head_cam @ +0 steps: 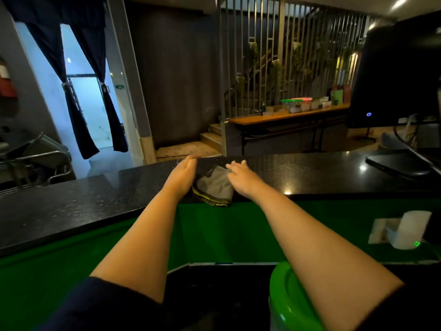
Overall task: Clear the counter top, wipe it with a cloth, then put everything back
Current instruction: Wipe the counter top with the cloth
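**Both hands at the cloth on the black counter**

Near the middle of the frame a grey cloth (216,185) with a yellow-and-black edge lies bunched on the front lip of the black counter top (71,206), its lower edge hanging slightly over the green panel (226,232) below. The left hand (185,173) stands on edge just left of the cloth, palm turned toward it, fingers straight and together, gripping nothing; its heel seems to touch the cloth's left side. The right hand (241,175) lies palm down at the cloth's upper right corner, fingers spread and loose; whether the fingertips press the fabric or the counter cannot be told. Both bare forearms reach up from the bottom of the frame out of dark sleeves.

At the right edge a dark monitor (396,75) with a small blue light stands on the counter. A white paper roll (410,229) sits lower right on the green surface, and a green bucket rim (284,299) shows at the bottom right.
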`<state>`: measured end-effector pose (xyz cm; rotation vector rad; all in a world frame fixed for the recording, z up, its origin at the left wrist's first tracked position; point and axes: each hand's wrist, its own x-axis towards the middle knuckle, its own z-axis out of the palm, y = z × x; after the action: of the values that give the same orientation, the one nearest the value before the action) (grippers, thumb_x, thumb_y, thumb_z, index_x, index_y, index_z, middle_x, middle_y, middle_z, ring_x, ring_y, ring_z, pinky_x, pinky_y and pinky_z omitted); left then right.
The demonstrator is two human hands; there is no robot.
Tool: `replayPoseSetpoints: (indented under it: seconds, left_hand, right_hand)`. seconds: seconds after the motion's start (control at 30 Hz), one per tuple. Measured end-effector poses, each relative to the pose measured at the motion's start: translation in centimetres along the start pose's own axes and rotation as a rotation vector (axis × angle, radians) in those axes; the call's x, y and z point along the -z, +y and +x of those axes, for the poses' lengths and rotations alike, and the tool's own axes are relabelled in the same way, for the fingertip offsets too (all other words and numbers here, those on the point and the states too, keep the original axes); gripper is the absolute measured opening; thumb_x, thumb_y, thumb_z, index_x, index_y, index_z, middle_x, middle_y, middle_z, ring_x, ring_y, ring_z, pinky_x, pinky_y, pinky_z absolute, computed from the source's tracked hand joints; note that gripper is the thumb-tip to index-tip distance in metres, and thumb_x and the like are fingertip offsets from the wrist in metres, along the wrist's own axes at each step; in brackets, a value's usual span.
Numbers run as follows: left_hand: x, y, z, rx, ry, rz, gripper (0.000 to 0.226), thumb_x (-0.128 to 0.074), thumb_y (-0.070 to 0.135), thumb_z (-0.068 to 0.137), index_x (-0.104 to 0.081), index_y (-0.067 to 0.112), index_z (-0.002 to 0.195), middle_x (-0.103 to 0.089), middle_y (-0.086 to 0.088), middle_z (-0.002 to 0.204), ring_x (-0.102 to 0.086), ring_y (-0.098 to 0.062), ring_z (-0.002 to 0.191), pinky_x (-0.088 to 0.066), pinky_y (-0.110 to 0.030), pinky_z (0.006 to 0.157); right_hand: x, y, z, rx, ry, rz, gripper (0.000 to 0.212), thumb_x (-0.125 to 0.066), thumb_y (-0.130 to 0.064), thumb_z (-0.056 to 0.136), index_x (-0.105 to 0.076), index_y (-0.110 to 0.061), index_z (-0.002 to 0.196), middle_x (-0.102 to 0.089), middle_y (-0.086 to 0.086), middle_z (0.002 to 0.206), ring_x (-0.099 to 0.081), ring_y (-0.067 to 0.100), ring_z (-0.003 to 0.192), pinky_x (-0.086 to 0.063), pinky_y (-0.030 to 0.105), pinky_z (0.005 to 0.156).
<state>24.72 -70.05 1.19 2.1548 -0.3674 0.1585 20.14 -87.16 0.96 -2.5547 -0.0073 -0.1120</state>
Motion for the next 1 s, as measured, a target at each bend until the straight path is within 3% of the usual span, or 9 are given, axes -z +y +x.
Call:
replayPoseSetpoints:
  seconds: [0.1, 0.17, 0.27, 0.37, 0.5, 0.6, 0.67, 0.87, 1.0]
  left_hand:
    - [0.0, -1.9, -1.1, 0.053, 0.002, 0.154, 0.046, -0.021, 0.033, 0.102, -0.045, 0.026, 0.140, -0.047, -0.007, 0.144, -0.043, -0.025, 0.129, -0.032, -0.035, 0.101]
    - [0.0, -2.1, -1.3, 0.017, -0.007, 0.186, 0.046, -0.021, 0.032, 0.102, -0.043, 0.026, 0.142, -0.045, -0.007, 0.146, -0.041, -0.024, 0.131, -0.031, -0.035, 0.103]
    - [0.0, -2.0, -1.0, 0.011, -0.038, 0.244, 0.046, -0.023, 0.031, 0.103, -0.040, 0.024, 0.144, -0.038, -0.005, 0.151, -0.035, -0.022, 0.137, -0.026, -0.034, 0.108]
    - [-0.4, -2.3, -0.6, 0.010, -0.079, 0.346, 0.047, -0.025, 0.036, 0.102, -0.038, 0.024, 0.145, -0.035, -0.003, 0.153, -0.034, -0.021, 0.138, -0.025, -0.036, 0.111]
    - [-1.1, -2.7, 0.1, 0.026, -0.185, 0.510, 0.054, -0.022, 0.044, 0.099, -0.032, 0.024, 0.148, -0.027, -0.003, 0.156, -0.025, -0.025, 0.143, -0.023, -0.043, 0.115]
    - [-1.5, -2.6, -0.2, 0.025, -0.136, 0.570, 0.056, -0.024, 0.050, 0.096, -0.032, 0.029, 0.147, -0.028, -0.001, 0.155, -0.029, -0.025, 0.141, -0.029, -0.045, 0.112]
    - [-1.7, -2.4, -0.4, 0.005, -0.098, 0.602, 0.055, -0.024, 0.050, 0.097, -0.033, 0.030, 0.147, -0.029, 0.000, 0.155, -0.030, -0.023, 0.140, -0.030, -0.044, 0.111]
    - [-1.5, -2.7, -0.3, -0.060, -0.111, 0.599, 0.051, -0.018, 0.041, 0.100, -0.036, 0.028, 0.146, -0.029, -0.001, 0.155, -0.031, -0.021, 0.139, -0.030, -0.040, 0.109]
    - [-1.4, -3.1, -0.1, -0.078, -0.099, 0.636, 0.051, -0.017, 0.041, 0.100, -0.035, 0.029, 0.146, -0.029, -0.001, 0.155, -0.031, -0.021, 0.139, -0.030, -0.040, 0.110]
  right_hand:
    - [-1.3, -1.1, -0.1, -0.023, -0.025, -0.142, 0.072, -0.036, -0.067, 0.090, -0.017, -0.036, 0.152, -0.019, 0.011, 0.159, -0.009, 0.034, 0.147, -0.010, 0.048, 0.117]
    - [-1.5, -1.4, -0.2, -0.068, -0.042, -0.219, 0.074, -0.040, -0.073, 0.084, -0.021, -0.043, 0.149, -0.020, 0.010, 0.155, -0.014, 0.039, 0.144, -0.016, 0.049, 0.116]
    - [-0.8, -0.2, -0.1, -0.130, -0.035, -0.221, 0.052, -0.040, -0.049, 0.094, -0.037, -0.034, 0.143, -0.029, 0.010, 0.146, -0.029, 0.041, 0.134, -0.034, 0.049, 0.107]
    - [0.5, 2.6, -1.0, -0.209, 0.086, -0.278, 0.043, -0.037, -0.021, 0.096, -0.036, -0.021, 0.139, -0.037, 0.012, 0.139, -0.040, 0.041, 0.126, -0.042, 0.047, 0.097]
    - [2.0, 4.2, -0.1, -0.316, 0.077, -0.302, 0.063, -0.040, -0.004, 0.094, -0.016, -0.017, 0.151, -0.039, 0.017, 0.143, -0.048, 0.040, 0.111, -0.043, 0.046, 0.086]
    - [2.5, 3.2, 2.1, -0.377, 0.006, -0.382, 0.076, -0.042, -0.002, 0.093, -0.003, -0.023, 0.154, -0.030, 0.015, 0.153, -0.033, 0.039, 0.135, -0.031, 0.050, 0.105]
    - [2.2, 2.2, 3.3, -0.360, -0.047, -0.472, 0.073, -0.044, -0.002, 0.093, -0.011, -0.024, 0.154, -0.030, 0.012, 0.154, -0.029, 0.037, 0.140, -0.025, 0.052, 0.109]
    - [0.8, 0.8, 1.5, 0.012, -0.087, -0.303, 0.041, -0.042, -0.014, 0.096, -0.052, -0.032, 0.132, -0.054, 0.003, 0.133, -0.055, 0.030, 0.114, -0.044, 0.039, 0.094]
    - [2.2, 3.7, -0.7, 0.026, -0.051, -0.199, 0.041, -0.041, -0.010, 0.095, -0.053, -0.027, 0.130, -0.058, 0.007, 0.129, -0.056, 0.028, 0.102, -0.043, 0.034, 0.083]
